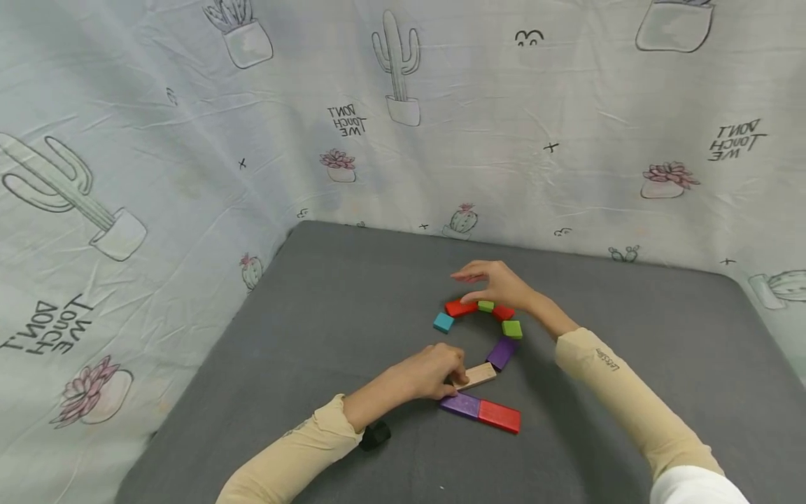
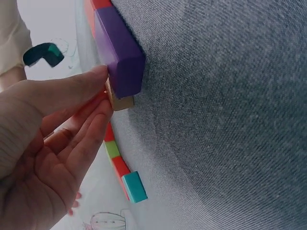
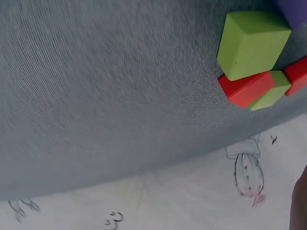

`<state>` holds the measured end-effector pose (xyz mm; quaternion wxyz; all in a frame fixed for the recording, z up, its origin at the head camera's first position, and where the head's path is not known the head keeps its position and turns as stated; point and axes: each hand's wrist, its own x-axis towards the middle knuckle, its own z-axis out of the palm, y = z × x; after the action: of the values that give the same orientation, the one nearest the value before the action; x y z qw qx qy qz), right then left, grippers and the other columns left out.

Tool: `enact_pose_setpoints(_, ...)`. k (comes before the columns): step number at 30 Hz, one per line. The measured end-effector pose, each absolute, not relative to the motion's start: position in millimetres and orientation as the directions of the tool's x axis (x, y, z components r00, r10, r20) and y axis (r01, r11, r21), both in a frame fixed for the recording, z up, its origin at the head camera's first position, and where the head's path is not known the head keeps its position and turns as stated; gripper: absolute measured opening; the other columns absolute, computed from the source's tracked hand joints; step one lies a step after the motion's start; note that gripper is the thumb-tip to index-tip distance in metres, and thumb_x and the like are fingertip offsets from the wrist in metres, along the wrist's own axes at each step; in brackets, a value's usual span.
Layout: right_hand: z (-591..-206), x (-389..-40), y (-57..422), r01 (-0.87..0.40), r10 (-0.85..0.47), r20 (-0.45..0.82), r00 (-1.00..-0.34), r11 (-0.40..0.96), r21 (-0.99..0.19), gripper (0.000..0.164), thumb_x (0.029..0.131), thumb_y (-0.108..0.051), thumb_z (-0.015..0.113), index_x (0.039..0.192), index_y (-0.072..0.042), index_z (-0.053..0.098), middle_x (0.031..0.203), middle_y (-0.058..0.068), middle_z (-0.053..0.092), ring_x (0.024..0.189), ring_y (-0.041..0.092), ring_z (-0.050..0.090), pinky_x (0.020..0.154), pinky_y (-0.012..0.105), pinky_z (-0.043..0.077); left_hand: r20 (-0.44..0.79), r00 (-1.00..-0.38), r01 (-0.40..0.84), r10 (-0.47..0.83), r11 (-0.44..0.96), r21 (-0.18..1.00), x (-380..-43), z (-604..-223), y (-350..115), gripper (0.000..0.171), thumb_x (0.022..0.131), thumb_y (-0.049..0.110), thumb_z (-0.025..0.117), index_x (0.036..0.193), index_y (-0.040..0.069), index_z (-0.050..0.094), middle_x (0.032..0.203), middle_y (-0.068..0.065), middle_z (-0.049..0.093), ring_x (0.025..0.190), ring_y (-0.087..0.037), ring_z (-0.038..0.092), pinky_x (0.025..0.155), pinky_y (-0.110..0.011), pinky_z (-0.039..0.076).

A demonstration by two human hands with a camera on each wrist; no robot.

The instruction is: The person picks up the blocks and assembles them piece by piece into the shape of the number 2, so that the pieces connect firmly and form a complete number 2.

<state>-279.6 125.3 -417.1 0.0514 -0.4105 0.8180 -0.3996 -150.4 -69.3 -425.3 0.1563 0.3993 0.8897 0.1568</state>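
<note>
My left hand (image 1: 431,371) pinches the left end of a plain wooden block (image 1: 478,376), thumb at the near side and fingertips at the far side. The thumb also lies right at a purple block (image 2: 120,52), which joins end to end with a red block (image 1: 500,416). Above the far end of a curved row, my right hand (image 1: 500,283) hovers with thumb and fingers spread apart. Under it are a red block (image 1: 462,308) and a small green block (image 1: 485,306). A turquoise block (image 1: 443,323) stands at the row's left end.
The curve continues through another red block (image 3: 247,88), a green block (image 3: 254,45) and a second purple block (image 1: 502,353), which meets the wooden block. A black object (image 1: 376,435) shows beside the left forearm. Cactus-printed cloth (image 1: 491,140) hangs behind the grey table (image 1: 352,294).
</note>
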Motion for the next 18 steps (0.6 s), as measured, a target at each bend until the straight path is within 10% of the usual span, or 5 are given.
enact_pose_setpoints(18, -405.9, -223.2, 176.3, -0.524, -0.606, 0.294, -0.739, 0.243, -0.816, 0.043, 0.083, 0.001, 0.071, 0.124, 0.006, 0.06, 0.119, 0.02, 0.06, 0.112, 0.028, 0.057, 0.095, 0.031, 0.046, -0.118, -0.63, 0.693, 0.768, 0.624, 0.361, -148.4, -420.1, -67.2, 0.013, 0.084, 0.011, 0.075, 0.097, 0.013, 0.077, 0.085, 0.006, 0.063, 0.079, -0.002, 0.062, 0.067, -0.012, 0.048)
